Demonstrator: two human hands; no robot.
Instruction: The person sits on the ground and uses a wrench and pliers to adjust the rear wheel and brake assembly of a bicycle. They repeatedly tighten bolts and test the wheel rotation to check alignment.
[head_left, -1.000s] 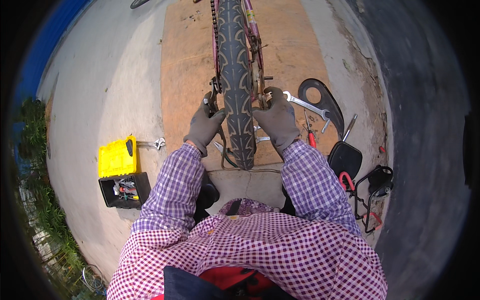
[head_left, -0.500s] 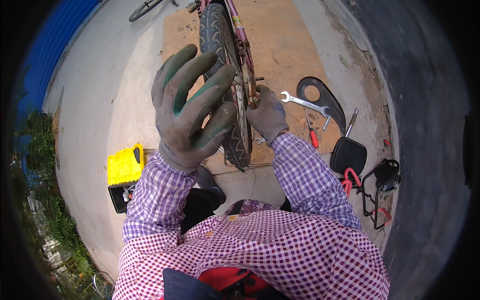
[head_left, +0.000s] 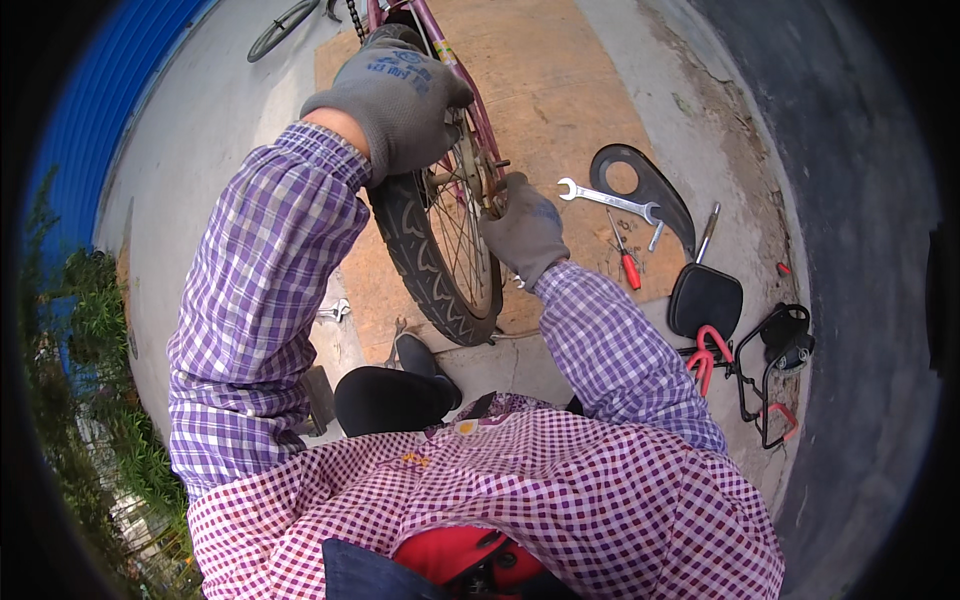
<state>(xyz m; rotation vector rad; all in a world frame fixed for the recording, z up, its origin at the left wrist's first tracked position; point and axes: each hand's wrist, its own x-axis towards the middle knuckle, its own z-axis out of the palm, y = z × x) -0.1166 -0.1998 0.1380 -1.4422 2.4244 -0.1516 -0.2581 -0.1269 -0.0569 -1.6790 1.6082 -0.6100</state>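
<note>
A bicycle wheel with a black knobby tyre (head_left: 425, 275) stands upright before me, fitted in a pinkish-red bicycle frame (head_left: 472, 85). Over the upper part of the tyre lies my left hand (head_left: 400, 108) in a grey work glove, fingers curled round it and partly hidden. My right hand (head_left: 526, 232), also gloved, is closed at the wheel's axle area on the right side. Its fingertips are tucked in by the hub, and what they pinch is too small to make out.
On the brown board to the right lie an open-end wrench (head_left: 612, 203), a red-handled screwdriver (head_left: 627, 265), small loose parts and a black curved guard (head_left: 665, 190). Farther right rest a black saddle (head_left: 706, 300) and a black rack (head_left: 765, 380). Another wrench (head_left: 335, 311) lies left of the wheel.
My left hand has gone from raised with spread fingers to closed over the upper tyre. The wheel now appears turned, showing more spokes. My right hand stays at the axle.
</note>
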